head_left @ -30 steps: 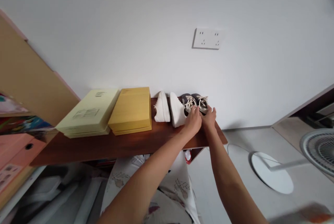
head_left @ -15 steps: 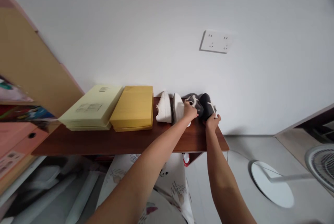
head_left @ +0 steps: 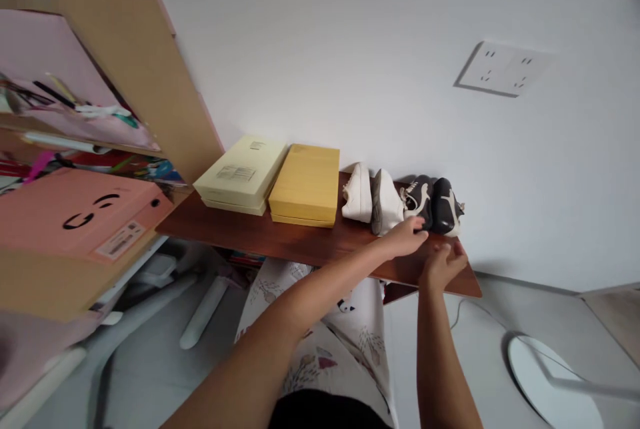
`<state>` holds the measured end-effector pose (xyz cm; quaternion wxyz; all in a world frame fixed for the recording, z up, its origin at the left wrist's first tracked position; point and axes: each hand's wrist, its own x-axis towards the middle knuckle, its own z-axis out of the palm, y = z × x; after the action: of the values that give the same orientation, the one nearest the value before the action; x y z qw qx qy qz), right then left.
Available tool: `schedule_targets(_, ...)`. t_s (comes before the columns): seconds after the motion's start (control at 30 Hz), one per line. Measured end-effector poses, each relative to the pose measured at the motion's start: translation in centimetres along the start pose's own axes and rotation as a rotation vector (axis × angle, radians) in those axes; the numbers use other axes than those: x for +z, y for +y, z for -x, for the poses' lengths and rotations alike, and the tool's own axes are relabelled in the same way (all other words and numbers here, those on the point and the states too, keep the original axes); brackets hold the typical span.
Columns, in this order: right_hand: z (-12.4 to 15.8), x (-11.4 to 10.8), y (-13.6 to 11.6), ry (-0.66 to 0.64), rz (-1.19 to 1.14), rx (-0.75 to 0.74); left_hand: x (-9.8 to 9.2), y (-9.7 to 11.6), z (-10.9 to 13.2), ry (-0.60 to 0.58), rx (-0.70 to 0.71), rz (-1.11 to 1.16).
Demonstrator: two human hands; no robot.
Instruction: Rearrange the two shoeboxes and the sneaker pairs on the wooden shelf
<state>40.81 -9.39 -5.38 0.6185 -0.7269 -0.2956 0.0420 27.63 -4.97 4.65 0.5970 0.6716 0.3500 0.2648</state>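
A pair of black sneakers with pale stripes stands at the right end of a dark wooden board (head_left: 300,241): the left black sneaker (head_left: 421,194) and the right black sneaker (head_left: 444,203). My left hand (head_left: 406,237) is at the near end of the left one, fingers apart; whether it touches the shoe I cannot tell. Just in front of the right one, my right hand (head_left: 443,266) is empty with its fingers spread. To their left are two white sneakers, an outer white sneaker (head_left: 358,194) and an inner white sneaker (head_left: 388,203), tilted on their sides.
A pale yellow box (head_left: 243,172) and a darker yellow box (head_left: 306,182) lie on the board's left part. Further left, a pink box (head_left: 100,212) rests by a shelf unit (head_left: 135,49). A wall socket (head_left: 505,69) is at upper right, a round white base (head_left: 555,382) on the floor.
Both hands have drawn back toward me from the black sneakers, the right one letting go. The view has swung left, so things appear further right.
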Motion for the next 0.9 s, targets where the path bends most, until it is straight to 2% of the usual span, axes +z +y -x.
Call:
schedule_targets(0.07, 3.8, 0.1, -0.9, -0.010, -0.090, 0.016, -2.5, -0.9, 4.2, -0.252, -0.016, 0.051)
schedule_targets(0.1, 5.6, 0.3, -1.5, -0.037, -0.138, 0.034, -4.0, -1.4, 6.3, -0.323, -0.028, 0.056)
schedule_targets(0.17, 8.9, 1.0, -3.0, -0.160, -0.225, 0.065, -7.2, -2.4, 10.5, -0.408, -0.053, 0.049)
schedule_targets(0.23, 11.7, 1.9, -4.5, -0.327, -0.315, 0.109, -10.4, -3.5, 14.2, -0.401, -0.092, 0.049)
schedule_targets(0.33, 14.9, 3.5, -6.4, -0.568, -0.415, 0.198, -14.4, -5.3, 18.5, -0.208, -0.136, 0.095)
schedule_targets(0.43, 17.3, 4.8, -7.7, -0.682, -0.461, 0.254, -17.2, -7.0, 22.0, -0.016, -0.175, 0.109)
schedule_targets(0.57, 20.6, 6.0, -8.7, -0.852, -0.467, 0.257, -19.5, -8.3, 25.7, 0.086, -0.234, 0.122)
schedule_targets(0.73, 23.9, 7.9, -10.0, -1.089, -0.427, 0.248, -22.5, -8.4, 27.7, 0.353, -0.212, 0.174)
schedule_targets(0.9, 25.1, 10.1, -12.5, -1.262, -0.477, 0.243, -26.5, -8.4, 28.4, 0.671, -0.108, 0.281)
